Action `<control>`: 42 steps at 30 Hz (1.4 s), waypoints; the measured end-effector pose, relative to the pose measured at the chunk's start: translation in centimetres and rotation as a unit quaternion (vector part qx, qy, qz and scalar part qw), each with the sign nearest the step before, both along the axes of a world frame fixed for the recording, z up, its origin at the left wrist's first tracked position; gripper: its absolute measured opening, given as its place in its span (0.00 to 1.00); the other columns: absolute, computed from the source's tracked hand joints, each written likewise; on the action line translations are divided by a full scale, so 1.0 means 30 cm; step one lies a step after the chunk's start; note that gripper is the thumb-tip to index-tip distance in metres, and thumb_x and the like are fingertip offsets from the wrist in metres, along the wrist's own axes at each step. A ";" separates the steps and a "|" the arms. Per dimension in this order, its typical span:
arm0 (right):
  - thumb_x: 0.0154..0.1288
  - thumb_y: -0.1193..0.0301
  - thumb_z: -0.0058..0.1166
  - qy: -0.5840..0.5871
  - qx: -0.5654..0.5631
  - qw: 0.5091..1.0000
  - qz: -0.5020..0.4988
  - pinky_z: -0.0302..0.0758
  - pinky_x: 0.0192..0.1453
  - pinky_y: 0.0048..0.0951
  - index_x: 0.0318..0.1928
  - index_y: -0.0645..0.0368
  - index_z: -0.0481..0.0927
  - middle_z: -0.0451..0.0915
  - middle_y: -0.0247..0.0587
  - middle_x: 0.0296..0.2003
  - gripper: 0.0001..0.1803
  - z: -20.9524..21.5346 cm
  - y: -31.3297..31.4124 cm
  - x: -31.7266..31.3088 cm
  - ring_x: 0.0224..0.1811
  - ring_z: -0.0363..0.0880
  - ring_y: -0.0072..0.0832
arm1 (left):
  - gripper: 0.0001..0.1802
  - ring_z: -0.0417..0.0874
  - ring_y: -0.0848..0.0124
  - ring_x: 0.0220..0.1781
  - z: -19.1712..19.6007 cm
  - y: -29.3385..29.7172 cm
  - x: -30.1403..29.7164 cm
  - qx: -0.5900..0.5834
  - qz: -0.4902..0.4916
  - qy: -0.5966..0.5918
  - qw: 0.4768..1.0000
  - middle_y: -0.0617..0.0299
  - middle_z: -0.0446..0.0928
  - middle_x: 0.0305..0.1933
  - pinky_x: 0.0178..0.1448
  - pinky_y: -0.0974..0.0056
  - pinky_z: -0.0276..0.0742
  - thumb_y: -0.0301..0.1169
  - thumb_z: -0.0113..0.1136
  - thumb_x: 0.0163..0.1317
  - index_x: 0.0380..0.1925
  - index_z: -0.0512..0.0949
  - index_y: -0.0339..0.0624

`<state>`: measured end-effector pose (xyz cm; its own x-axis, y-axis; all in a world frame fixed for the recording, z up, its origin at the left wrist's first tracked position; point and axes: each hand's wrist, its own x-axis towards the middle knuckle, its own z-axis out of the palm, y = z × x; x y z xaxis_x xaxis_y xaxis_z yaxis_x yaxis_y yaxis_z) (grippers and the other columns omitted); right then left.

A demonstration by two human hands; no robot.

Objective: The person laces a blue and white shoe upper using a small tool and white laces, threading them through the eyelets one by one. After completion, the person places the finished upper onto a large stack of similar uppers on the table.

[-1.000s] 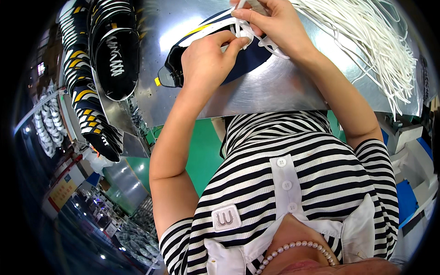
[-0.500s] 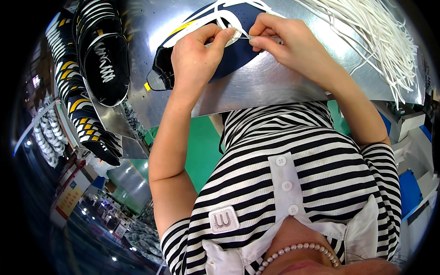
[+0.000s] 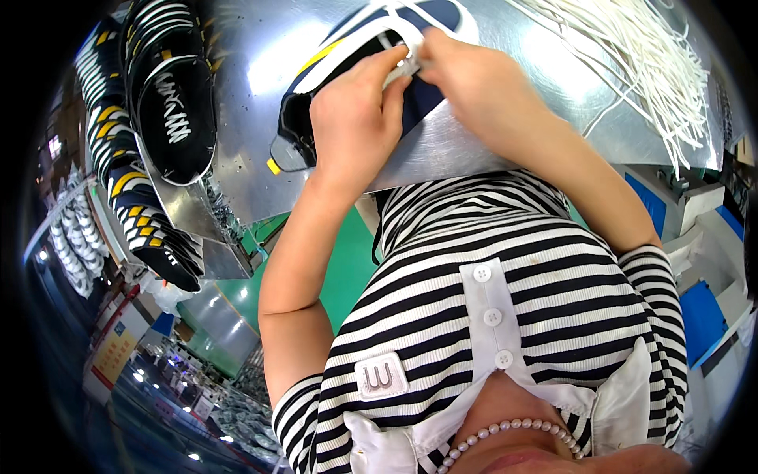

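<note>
A navy, white and yellow shoe (image 3: 345,41) lies on the metal tabletop, its dark heel end towards the near left. Over its opening, my left hand (image 3: 359,114) is closed, with thumb and forefinger pinching a white shoelace (image 3: 403,70). Beside it on the right, my right hand (image 3: 478,83) is closed at the same lace, its fingertips smeared by motion. Both hands hide part of the shoe's opening and side.
A thick bundle of loose white laces (image 3: 667,87) spreads over the table's right side. Black shoes (image 3: 174,130) are stacked at the left. Beyond them runs a long row of nested striped shoes (image 3: 118,150). The metal table's (image 3: 260,186) near edge lies close to my body.
The shoe has shifted a little to the right and nearer to me, along with my left hand. The lace stretched between my fingertips is now bunched, with my hands closer together.
</note>
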<state>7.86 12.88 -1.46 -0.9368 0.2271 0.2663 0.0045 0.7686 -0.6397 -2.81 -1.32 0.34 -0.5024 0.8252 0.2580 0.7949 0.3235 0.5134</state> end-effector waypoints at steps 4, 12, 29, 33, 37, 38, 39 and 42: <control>0.66 0.72 0.57 -0.088 -0.273 0.958 0.018 0.75 0.45 0.25 0.51 0.62 0.78 0.82 0.37 0.36 0.14 0.224 0.184 0.119 0.38 0.81 0.27 | 0.19 0.78 0.64 0.23 0.020 -0.134 -0.011 0.074 -0.046 0.172 0.981 0.61 0.78 0.24 0.29 0.61 0.73 0.23 0.68 0.52 0.46 0.78 0.41; 0.51 0.66 0.73 -0.039 -0.253 0.965 -0.052 0.70 0.45 0.20 0.50 0.57 0.72 0.78 0.34 0.39 0.28 0.058 0.168 -0.036 0.42 0.75 0.19 | 0.16 0.85 0.64 0.40 0.106 -0.110 -0.025 -0.080 0.012 -0.100 0.992 0.55 0.84 0.39 0.48 0.66 0.78 0.33 0.65 0.62 0.46 0.81 0.35; 0.52 0.77 0.72 0.094 -0.369 0.924 -0.032 0.74 0.44 0.18 0.55 0.61 0.65 0.75 0.37 0.43 0.33 -0.030 0.066 -0.010 0.42 0.75 0.18 | 0.11 0.77 0.76 0.22 0.095 -0.130 -0.034 -0.042 0.040 -0.102 0.993 0.60 0.77 0.21 0.31 0.68 0.73 0.34 0.66 0.62 0.33 0.80 0.36; 0.52 0.73 0.74 0.118 -0.341 0.932 -0.020 0.72 0.42 0.17 0.55 0.62 0.68 0.75 0.35 0.44 0.33 -0.039 0.066 -0.004 0.41 0.73 0.16 | 0.16 0.77 0.81 0.39 0.119 -0.172 -0.091 -0.097 0.004 -0.628 0.772 0.67 0.81 0.39 0.44 0.73 0.73 0.39 0.61 0.67 0.46 0.82 0.40; 0.52 0.70 0.75 0.098 -0.290 0.952 -0.017 0.73 0.42 0.18 0.55 0.63 0.68 0.77 0.36 0.40 0.34 -0.035 0.053 -0.006 0.40 0.75 0.18 | 0.18 0.80 0.80 0.40 0.093 -0.120 -0.056 -0.200 0.122 -0.592 0.771 0.67 0.82 0.41 0.46 0.73 0.75 0.43 0.58 0.68 0.49 0.81 0.42; 0.51 0.70 0.75 0.095 -0.293 0.951 -0.013 0.73 0.42 0.19 0.54 0.63 0.68 0.78 0.36 0.39 0.34 -0.029 0.043 -0.007 0.40 0.76 0.19 | 0.17 0.81 0.78 0.42 0.091 -0.112 -0.032 -0.202 0.161 -0.583 0.771 0.66 0.83 0.41 0.48 0.72 0.76 0.41 0.62 0.66 0.48 0.82 0.42; 0.52 0.70 0.75 0.086 -0.305 0.948 -0.017 0.74 0.42 0.20 0.54 0.63 0.69 0.78 0.37 0.39 0.33 -0.028 0.035 -0.002 0.40 0.76 0.19 | 0.17 0.80 0.78 0.39 0.076 -0.126 -0.031 -0.140 0.142 -0.630 0.751 0.65 0.83 0.39 0.44 0.72 0.76 0.41 0.63 0.65 0.45 0.83 0.41; 0.53 0.69 0.74 0.058 -0.338 0.939 -0.029 0.75 0.44 0.22 0.53 0.63 0.69 0.80 0.39 0.39 0.32 -0.016 0.022 0.007 0.41 0.78 0.22 | 0.16 0.81 0.79 0.36 0.083 -0.143 -0.038 -0.106 0.127 -0.677 0.717 0.65 0.83 0.37 0.42 0.73 0.77 0.40 0.67 0.62 0.42 0.84 0.40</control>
